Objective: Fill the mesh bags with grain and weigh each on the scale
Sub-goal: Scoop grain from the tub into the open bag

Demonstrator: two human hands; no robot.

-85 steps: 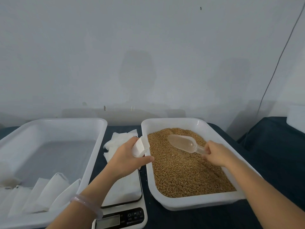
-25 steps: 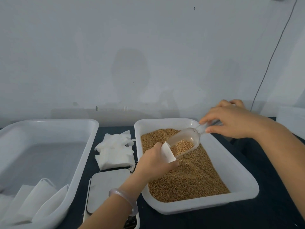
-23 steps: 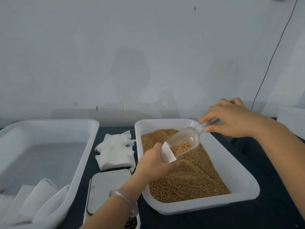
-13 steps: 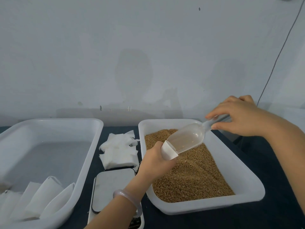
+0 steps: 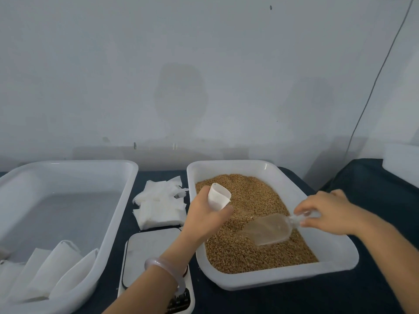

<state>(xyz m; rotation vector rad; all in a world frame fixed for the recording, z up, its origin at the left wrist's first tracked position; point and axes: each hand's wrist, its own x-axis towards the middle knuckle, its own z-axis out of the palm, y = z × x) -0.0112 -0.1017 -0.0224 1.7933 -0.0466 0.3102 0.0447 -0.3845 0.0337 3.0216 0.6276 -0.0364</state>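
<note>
White plastic makes the big left tub (image 5: 127,200), and some soft white bags (image 5: 54,268) lean together in its near corner. Just beside that tub, on the dark cloth (image 5: 362,291), sits a messy pile of bags (image 5: 158,207). Right in front of the pile is the scale (image 5: 152,250) with its flat grey top. The wrist above the scale wears a pale bracelet (image 5: 166,265), which hides part of the buttons. The left hand (image 5: 204,219) is over the left side of the right tub (image 5: 337,250). Its fingers and thumb are curled round a little bag (image 5: 218,197). The bag stands up out of the fist with its mouth held open toward the top. I cannot tell how much is inside it. The right tub holds brown grain (image 5: 249,196), spread over the whole bottom. A clear scoop (image 5: 268,230) is down low at the grain near the middle of the tub. Its wide end points to the near left, apart from the bag. The right hand (image 5: 326,211) pinches the thin handle of the scoop between the thumb and the fingertips, and the other fingers are loosely bent. Behind it all is a plain grey wall (image 5: 204,87), and a thin wire (image 5: 374,87) runs down it on the right.
</note>
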